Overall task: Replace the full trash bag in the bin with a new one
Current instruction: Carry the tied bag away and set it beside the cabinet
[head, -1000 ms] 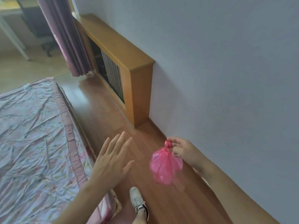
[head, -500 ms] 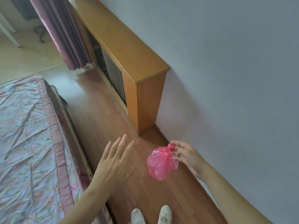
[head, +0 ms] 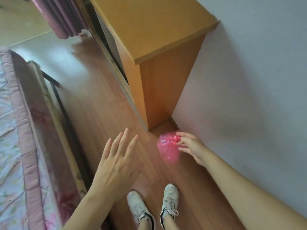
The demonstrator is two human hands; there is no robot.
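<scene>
A small tied pink trash bag [head: 167,150] hangs low over the wooden floor, close to the corner where the wooden cabinet meets the wall. My right hand [head: 189,146] pinches the bag's knotted top between thumb and fingers. My left hand [head: 118,161] hovers flat to the left of the bag, fingers spread, holding nothing. No bin is in view.
A wooden radiator cabinet [head: 159,52] stands against the grey wall [head: 249,88] ahead. A bed with a pink-edged quilt [head: 20,130] runs along the left. My two white sneakers [head: 154,206] stand on the wooden floor [head: 93,105]. A purple curtain [head: 61,15] hangs at the back.
I have stepped closer to the cabinet and my view has tilted down. My right hand has lowered the pink bag toward the floor corner. Both feet now stand side by side.
</scene>
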